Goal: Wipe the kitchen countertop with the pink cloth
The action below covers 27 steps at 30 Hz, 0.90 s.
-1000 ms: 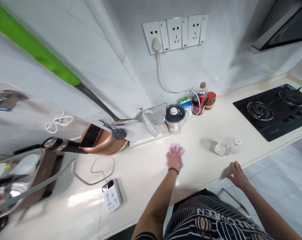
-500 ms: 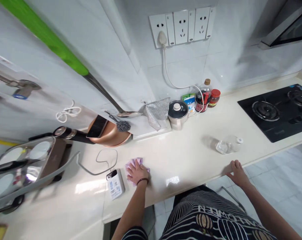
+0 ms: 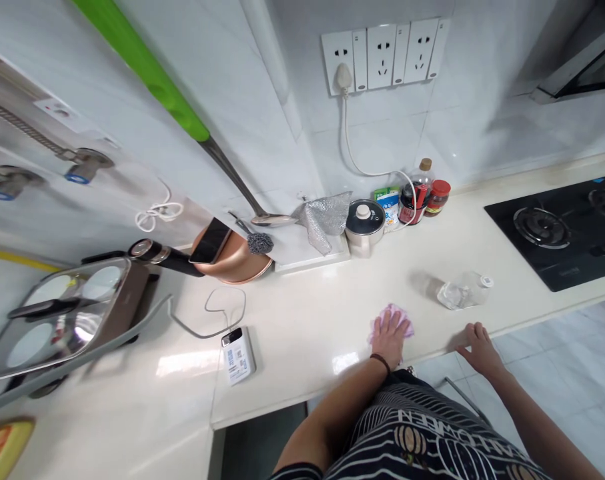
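Observation:
My left hand presses a light purple cloth down on the cream countertop, fingers spread over it. Part of the cloth is hidden beneath the palm. Along the counter's front edge rests my right hand, thumb apart from the fingers and nothing in it. Just beyond that hand, a clear plastic bottle with a white cap lies on its side. A white power bank with a grey cable is on the counter, well left of the cloth.
At the back stand a small lidded pot, a sauce bottle and a red-lidded jar. A black gas stove is on the right. Leftward are a copper-coloured pan, a glass-lidded cooker and a green-handled ladle.
My left hand has slid the purple cloth rightward along the counter, away from the power bank toward the bottle. My right hand stays at the edge. The view has shifted slightly left.

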Available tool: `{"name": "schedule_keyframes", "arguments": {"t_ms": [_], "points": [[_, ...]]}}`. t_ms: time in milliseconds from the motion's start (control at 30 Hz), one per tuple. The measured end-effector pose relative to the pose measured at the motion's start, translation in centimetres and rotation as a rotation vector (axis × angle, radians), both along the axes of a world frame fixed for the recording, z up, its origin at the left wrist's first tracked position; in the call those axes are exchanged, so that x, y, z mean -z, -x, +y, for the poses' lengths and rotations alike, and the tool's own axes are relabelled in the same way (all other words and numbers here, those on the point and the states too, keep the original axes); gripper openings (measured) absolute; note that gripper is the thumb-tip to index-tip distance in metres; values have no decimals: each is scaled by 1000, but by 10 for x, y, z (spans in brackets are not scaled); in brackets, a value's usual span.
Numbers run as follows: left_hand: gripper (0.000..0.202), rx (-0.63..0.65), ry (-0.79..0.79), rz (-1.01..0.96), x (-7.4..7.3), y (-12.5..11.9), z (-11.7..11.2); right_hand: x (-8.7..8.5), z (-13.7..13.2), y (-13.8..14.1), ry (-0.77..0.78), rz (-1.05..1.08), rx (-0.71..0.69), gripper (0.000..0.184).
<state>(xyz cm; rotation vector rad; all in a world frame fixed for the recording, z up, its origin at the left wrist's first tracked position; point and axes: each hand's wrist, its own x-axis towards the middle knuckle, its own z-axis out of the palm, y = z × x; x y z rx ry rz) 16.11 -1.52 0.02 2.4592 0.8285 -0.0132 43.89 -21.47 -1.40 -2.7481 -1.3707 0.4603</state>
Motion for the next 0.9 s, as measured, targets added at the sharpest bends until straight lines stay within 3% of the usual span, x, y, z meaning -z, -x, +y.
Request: {"name": "schedule_keyframes", "arguments": {"t_ms": [100,233,400,600,767,900], "points": [[58,133,-3,-39,2,-5,2,2,-1,-1,-19,-5,-17,75],[58,143,-16,-18,-1,7,39,3,-2,-1,-11,-21,-4,77],[65,-147,-45,103,-14,42,123,4,-2,-3,30,-44,-18,75],[63,-466,-99,211,-26,113,216,7,-3,-4,0,-65,-27,69],[61,-770,-111,256,-26,175,250,-1,1,-1,58,-91,-19,69],[61,-979,-101,270,-28,203,245,-13,6,1,87,-124,-69,66]]}}
